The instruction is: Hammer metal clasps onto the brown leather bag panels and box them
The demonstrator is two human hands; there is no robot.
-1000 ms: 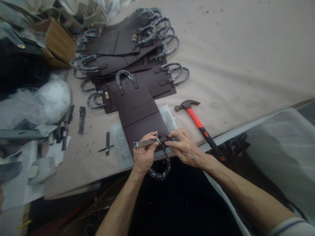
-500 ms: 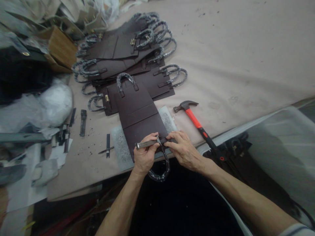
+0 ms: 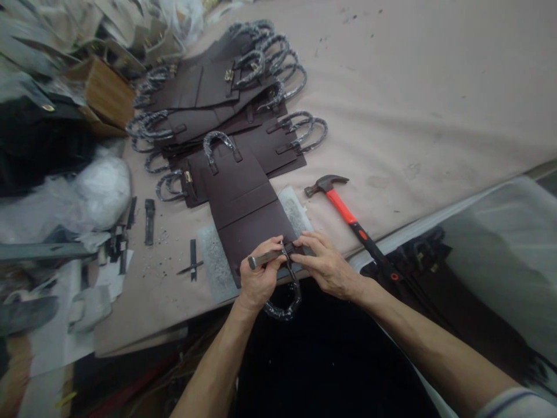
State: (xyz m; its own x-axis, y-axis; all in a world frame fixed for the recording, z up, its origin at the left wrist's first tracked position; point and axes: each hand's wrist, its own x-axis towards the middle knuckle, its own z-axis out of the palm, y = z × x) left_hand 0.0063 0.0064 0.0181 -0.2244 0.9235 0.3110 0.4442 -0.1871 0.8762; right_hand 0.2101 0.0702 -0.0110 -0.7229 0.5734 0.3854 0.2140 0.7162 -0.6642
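Observation:
A dark brown leather bag panel [image 3: 248,203] lies on a translucent cutting pad [image 3: 213,258] at the table's near edge. Its plastic-wrapped handle [image 3: 285,302] hangs over that edge. My left hand [image 3: 259,278] is closed on a metal punch tool [image 3: 263,258], held nearly flat, its tip at the handle's strap. My right hand [image 3: 324,264] pinches the strap tab beside the tool's tip. A second wrapped handle [image 3: 220,142] sits at the panel's far end.
A red-handled claw hammer [image 3: 343,212] lies right of the panel. Several more brown panels with wrapped handles [image 3: 243,93] are stacked behind. Small punches [image 3: 149,217] and a blade [image 3: 191,261] lie to the left, near plastic bags [image 3: 98,186] and clutter.
The punch tool has shifted slightly right and tilted in my left hand. Both hands stay at the strap by the table edge. The camera drifted a little.

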